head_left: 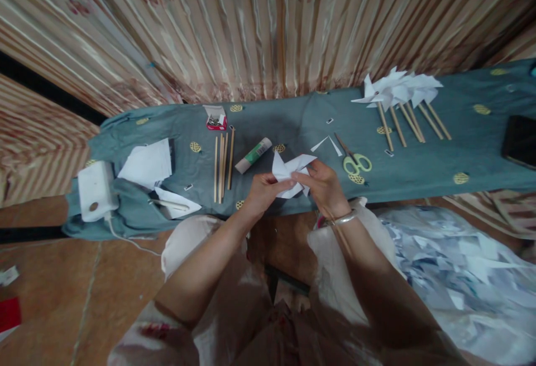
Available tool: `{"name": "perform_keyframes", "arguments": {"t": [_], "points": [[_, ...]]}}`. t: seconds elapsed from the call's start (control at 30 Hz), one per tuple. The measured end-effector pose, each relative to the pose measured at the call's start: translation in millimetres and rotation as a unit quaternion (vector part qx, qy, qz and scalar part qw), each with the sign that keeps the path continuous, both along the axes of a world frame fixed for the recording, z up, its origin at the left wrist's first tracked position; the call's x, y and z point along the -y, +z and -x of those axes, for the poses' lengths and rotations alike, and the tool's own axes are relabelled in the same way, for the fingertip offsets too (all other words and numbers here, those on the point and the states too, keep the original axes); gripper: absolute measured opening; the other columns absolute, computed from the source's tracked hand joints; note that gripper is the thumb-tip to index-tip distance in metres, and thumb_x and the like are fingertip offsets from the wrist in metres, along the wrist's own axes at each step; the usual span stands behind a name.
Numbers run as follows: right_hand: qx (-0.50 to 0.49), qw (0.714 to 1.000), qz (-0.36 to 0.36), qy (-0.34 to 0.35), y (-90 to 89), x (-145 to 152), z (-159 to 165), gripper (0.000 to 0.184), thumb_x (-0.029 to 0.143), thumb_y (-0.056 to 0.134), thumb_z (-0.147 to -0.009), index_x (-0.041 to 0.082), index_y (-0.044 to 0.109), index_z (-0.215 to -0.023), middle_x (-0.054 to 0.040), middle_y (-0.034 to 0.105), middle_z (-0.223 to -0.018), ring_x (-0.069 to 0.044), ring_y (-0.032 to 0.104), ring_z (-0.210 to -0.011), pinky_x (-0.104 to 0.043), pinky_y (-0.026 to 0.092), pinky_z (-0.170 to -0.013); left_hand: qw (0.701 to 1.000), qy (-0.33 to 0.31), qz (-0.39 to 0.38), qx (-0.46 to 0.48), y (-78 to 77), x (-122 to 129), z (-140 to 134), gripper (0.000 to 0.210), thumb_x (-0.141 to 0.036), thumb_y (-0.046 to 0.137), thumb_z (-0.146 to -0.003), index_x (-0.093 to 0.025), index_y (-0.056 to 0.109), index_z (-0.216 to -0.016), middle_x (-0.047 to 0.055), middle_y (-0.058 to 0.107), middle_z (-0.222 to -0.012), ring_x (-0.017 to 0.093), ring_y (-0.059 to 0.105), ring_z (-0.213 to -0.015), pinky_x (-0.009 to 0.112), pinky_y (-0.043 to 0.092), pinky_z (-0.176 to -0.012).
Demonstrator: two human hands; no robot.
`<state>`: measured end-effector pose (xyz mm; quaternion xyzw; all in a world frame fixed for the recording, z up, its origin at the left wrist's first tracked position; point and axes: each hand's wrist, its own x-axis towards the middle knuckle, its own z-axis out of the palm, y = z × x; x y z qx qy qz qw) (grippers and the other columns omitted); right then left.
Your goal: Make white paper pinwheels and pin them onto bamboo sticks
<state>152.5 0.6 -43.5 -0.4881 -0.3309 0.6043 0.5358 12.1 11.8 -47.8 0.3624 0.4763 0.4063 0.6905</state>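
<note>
A white paper pinwheel [286,172] with folded blades is held over the table's front edge between both hands. My left hand [264,190] pinches its lower left side. My right hand [324,184] grips it from the right, thumb pressed near the centre. Just beyond my left hand lies a glue stick [253,155] with a green and white label. Green-handled scissors [354,160] rest to the right of my right hand, beside two thin paper offcuts [326,144]. Several wooden sticks [221,168] lie in a row on the left.
Several finished pinwheels [402,90] on sticks lie at the back right. A small red box of metal pins [216,119], a paper stack [147,162] and a white device [96,190] with a cable are on the left. A dark phone-like object [519,141] sits far right; a bag of paper scraps [464,277] stands below.
</note>
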Motion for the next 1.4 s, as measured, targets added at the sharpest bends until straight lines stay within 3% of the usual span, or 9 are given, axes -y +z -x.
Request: {"name": "perform_keyframes", "arguments": {"t": [0.3,0.47,0.7,0.97,1.4], "points": [[0.009,1.0,0.005,-0.011,-1.4,0.7,3.5,0.046,0.04,0.086,-0.057,0.023,0.063,-0.093,0.0023,0.073,-0.074,-0.021,0.068,-0.073,-0.035,0.055,-0.072,1.0,0.015,-0.001,0.007,2.1,-0.1,-1.7,0.027,-0.029,0.09,-0.046,-0.015,0.075,-0.064,0.001,0.071,-0.063,0.013,0.059,-0.057,0.027,0.045,-0.063],[-0.003,1.0,-0.007,-0.005,0.2,0.1,1.1,0.048,0.046,0.084,-0.06,0.023,0.064,-0.097,-0.0003,0.075,-0.083,-0.023,0.071,-0.083,-0.036,0.056,-0.077,0.999,0.037,0.004,0.008,2.2,-1.0,-0.7,0.024,-0.028,0.088,-0.048,-0.015,0.075,-0.064,0.002,0.072,-0.064,0.013,0.059,-0.058,0.026,0.045,-0.063],[0.009,1.0,0.007,-0.008,-6.2,1.1,-3.2,0.058,0.038,0.088,-0.055,0.024,0.061,-0.105,0.0024,0.074,-0.078,-0.02,0.07,-0.077,-0.036,0.055,-0.08,0.997,0.077,-0.012,0.02,3.5,-1.5,-0.6,0.025,-0.03,0.088,-0.05,-0.015,0.075,-0.065,0.001,0.071,-0.063,0.011,0.057,-0.057,0.025,0.043,-0.062],[0.025,1.0,0.002,0.005,-8.2,0.6,-3.5,0.055,0.036,0.087,-0.057,0.024,0.061,-0.104,0.0008,0.075,-0.083,-0.023,0.07,-0.081,-0.04,0.055,-0.083,0.996,0.076,0.008,0.047,6.8,-3.0,0.0,0.034,-0.035,0.09,-0.049,-0.015,0.076,-0.072,0.003,0.073,-0.069,0.013,0.06,-0.06,0.026,0.045,-0.064],[0.045,0.999,0.005,0.014,-8.5,2.6,-1.5,0.053,0.035,0.085,-0.057,0.022,0.061,-0.102,0.002,0.073,-0.075,-0.022,0.069,-0.074,-0.038,0.053,-0.076,0.995,0.087,-0.006,0.051,5.0,-0.8,-1.0,0.033,-0.035,0.091,-0.048,-0.015,0.074,-0.068,0.0,0.071,-0.064,0.011,0.058,-0.056,0.025,0.045,-0.061]]}}
